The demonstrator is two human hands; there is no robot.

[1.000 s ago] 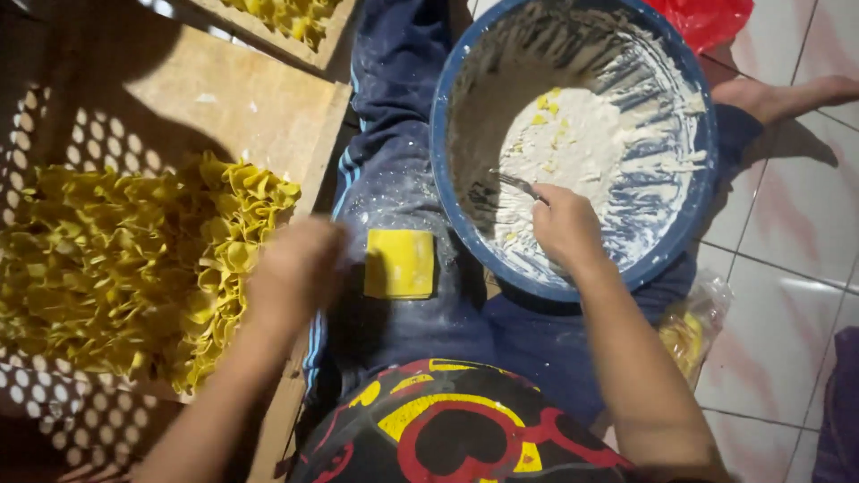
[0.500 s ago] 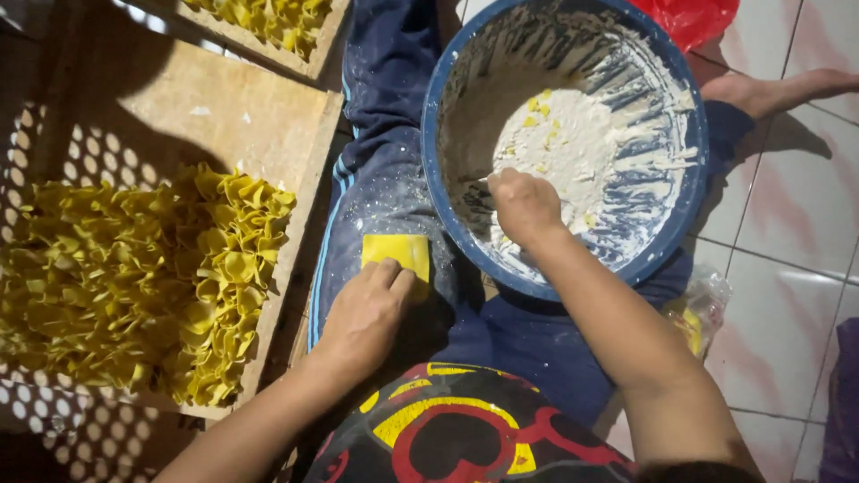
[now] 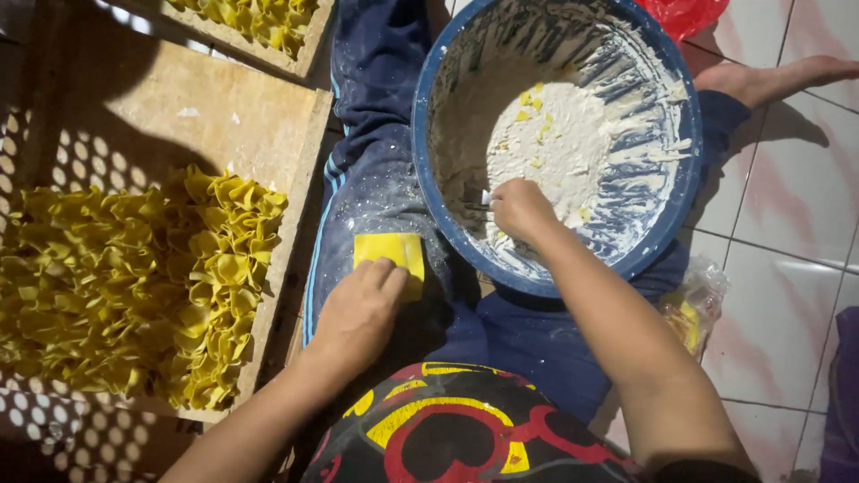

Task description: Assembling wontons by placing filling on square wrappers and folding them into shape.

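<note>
My left hand (image 3: 358,313) rests on my thigh, fingertips touching the lower edge of a flat yellow dough square (image 3: 389,253) that lies on the dark blue trousers. My right hand (image 3: 519,207) is inside a large blue bowl (image 3: 429,143) on my lap. Its fingers are closed on a small metal utensil (image 3: 476,202) near the bowl's left inner wall. The bowl holds white flour (image 3: 573,134) with a few yellow dough scraps. Flour streaks coat its walls.
A wooden tray (image 3: 179,107) at the left carries a heap of folded yellow dough pieces (image 3: 134,286). A second tray with more pieces (image 3: 250,18) lies at the top. A plastic bag (image 3: 693,309) sits on the white tiled floor at the right. A bare foot (image 3: 778,80) shows beside the bowl.
My left hand left the tray's dough heap and came to the yellow square on my thigh. My right hand shifted slightly toward the bowl's left wall.
</note>
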